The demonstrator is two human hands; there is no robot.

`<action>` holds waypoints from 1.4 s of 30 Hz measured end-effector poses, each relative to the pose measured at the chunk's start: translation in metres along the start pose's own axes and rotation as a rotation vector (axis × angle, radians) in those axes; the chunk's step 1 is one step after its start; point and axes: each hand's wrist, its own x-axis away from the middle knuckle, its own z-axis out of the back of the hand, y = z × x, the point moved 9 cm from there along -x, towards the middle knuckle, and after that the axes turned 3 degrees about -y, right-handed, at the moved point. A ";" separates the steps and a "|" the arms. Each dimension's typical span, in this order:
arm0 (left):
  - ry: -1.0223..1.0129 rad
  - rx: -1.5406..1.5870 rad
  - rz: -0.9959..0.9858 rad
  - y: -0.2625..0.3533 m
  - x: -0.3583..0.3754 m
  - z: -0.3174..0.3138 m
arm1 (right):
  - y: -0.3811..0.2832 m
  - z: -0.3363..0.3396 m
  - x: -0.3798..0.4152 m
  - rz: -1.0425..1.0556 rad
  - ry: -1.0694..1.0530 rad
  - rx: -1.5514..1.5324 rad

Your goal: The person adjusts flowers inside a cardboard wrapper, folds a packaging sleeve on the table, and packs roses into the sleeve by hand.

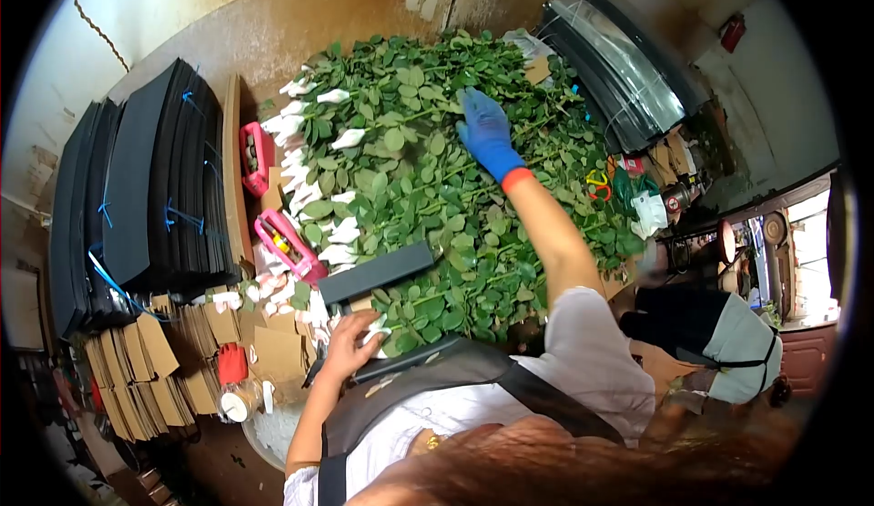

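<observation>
A broad heap of leafy rose stems (419, 169) covers the table in front of me, with white-wrapped flower heads (348, 139) along its left side. My left hand (346, 349), bare, is at the near left edge, its fingers closed around a white-wrapped rose (377, 327). In a blue glove with a red cuff, my right hand (490, 132) rests on the leaves near the far middle, fingers stretched out. Leaves partly hide what lies under it. A dark grey block (377, 273) lies across the stems just beyond my left hand.
Pink holders (289, 246) stand left of the flower heads. Black sheets (168, 178) tied with blue string are stacked at left, above brown cardboard pieces (146, 369). Clear plastic sleeves (619, 69) lie far right, near yellow-and-red scissors (598, 184). Another person (728, 342) bends at right.
</observation>
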 end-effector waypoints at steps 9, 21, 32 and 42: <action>0.220 0.018 0.066 -0.004 -0.004 0.001 | -0.098 -0.019 0.031 0.205 -0.510 0.021; 0.188 0.031 0.093 -0.010 -0.007 0.002 | -0.048 -0.056 -0.095 -0.143 -0.635 -0.313; 0.214 0.032 0.119 -0.011 -0.009 0.005 | -0.066 -0.120 -0.022 0.227 -0.225 -0.167; 0.186 0.033 0.124 -0.013 -0.012 0.005 | -0.088 -0.030 0.064 0.092 -1.070 -0.768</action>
